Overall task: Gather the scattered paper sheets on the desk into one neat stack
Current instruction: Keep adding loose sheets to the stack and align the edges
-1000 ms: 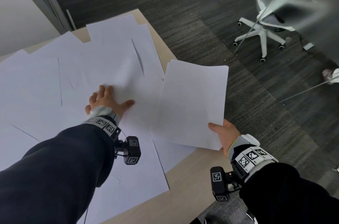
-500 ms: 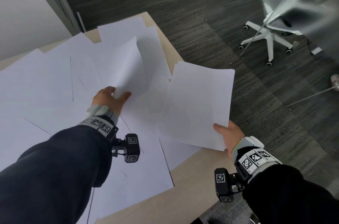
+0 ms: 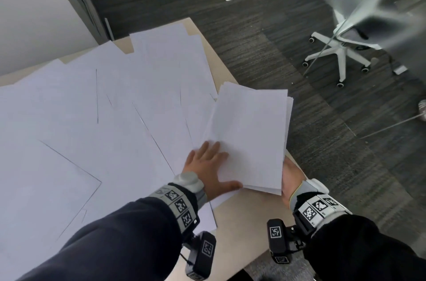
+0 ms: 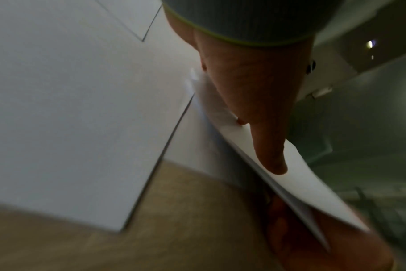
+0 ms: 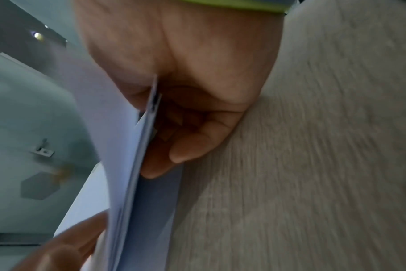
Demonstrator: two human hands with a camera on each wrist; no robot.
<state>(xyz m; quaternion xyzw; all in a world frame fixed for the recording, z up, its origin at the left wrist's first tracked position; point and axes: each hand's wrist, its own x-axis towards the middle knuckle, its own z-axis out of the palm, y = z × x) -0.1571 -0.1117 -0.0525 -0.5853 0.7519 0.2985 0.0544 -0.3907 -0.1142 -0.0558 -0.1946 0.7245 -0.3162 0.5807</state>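
Observation:
A stack of white sheets [image 3: 251, 137] hangs tilted over the desk's right edge. My right hand [image 3: 291, 177] grips its near right corner, thumb on one side and curled fingers [image 5: 192, 146] on the other, with the stack's edge [image 5: 137, 165] between them. My left hand [image 3: 207, 165] lies on the stack's near left part with straight, spread fingers. Its thumb [image 4: 267, 139] presses on the top sheet [image 4: 313, 192]. Several loose white sheets [image 3: 92, 131] overlap across the wooden desk [image 3: 242, 223] to the left.
The desk's right edge runs diagonally just under the stack, with dark carpet [image 3: 322, 142] beyond it. A white office chair base [image 3: 341, 57] stands on the floor at the far right behind a glass panel. A wall [image 3: 34, 4] borders the desk at the far left.
My left hand lifted a sheet from the scattered pile, carried it right and laid it on the stack. It now rests on top. The right hand kept hold of the stack.

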